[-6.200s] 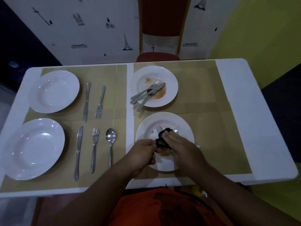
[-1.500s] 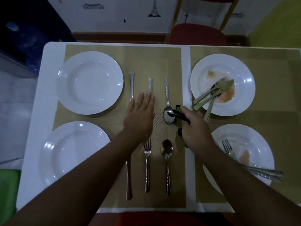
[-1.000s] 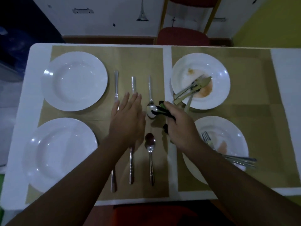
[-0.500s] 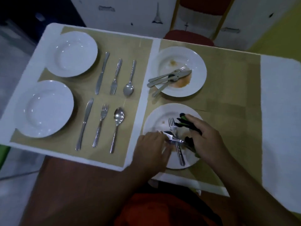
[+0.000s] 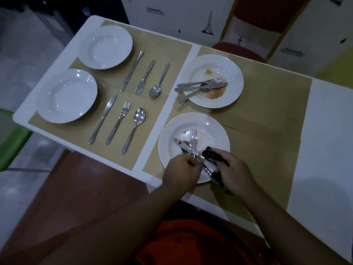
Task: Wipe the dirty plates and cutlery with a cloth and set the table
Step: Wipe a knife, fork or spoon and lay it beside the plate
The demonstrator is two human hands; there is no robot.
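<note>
The near dirty plate point(image 5: 214, 129) holds a fork point(image 5: 193, 137), a knife point(image 5: 184, 147) with red spots on its blade, and a spoon. My left hand point(image 5: 181, 172) pinches the knife's handle at the plate's near edge. My right hand point(image 5: 236, 172) grips a dark cloth point(image 5: 214, 155) over the same edge, close to the cutlery handles. A second dirty plate point(image 5: 212, 63) behind it carries a smeared stain and a pile of cutlery point(image 5: 200, 87). On the left mat lie two clean plates point(image 5: 66, 96) point(image 5: 105, 46) and two rows of clean cutlery point(image 5: 122, 124) point(image 5: 145, 76).
The white table point(image 5: 322, 134) has tan placemats. A red chair point(image 5: 240, 49) stands at its far side, a green chair point(image 5: 7, 138) at the left, and red-brown floor below the near edge.
My left hand left the clean cutlery on the left mat and now pinches the knife on the near dirty plate. My right hand came back there with the cloth. The view swung right.
</note>
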